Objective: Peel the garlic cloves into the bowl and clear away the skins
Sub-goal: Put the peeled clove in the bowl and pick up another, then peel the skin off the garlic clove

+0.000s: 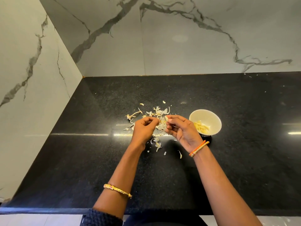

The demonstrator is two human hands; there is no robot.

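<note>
Pinching a garlic clove [166,118], the right hand [182,130] grip is curled; left hand [144,128] curled, contents unclear.

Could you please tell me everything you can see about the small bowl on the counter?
The bowl is small, round and cream-white, with a smooth glossy look like ceramic or plastic. It stands upright on the black countertop, just right of the right hand, which does not touch it. Inside, toward its near side, lie several peeled cloves.
</note>
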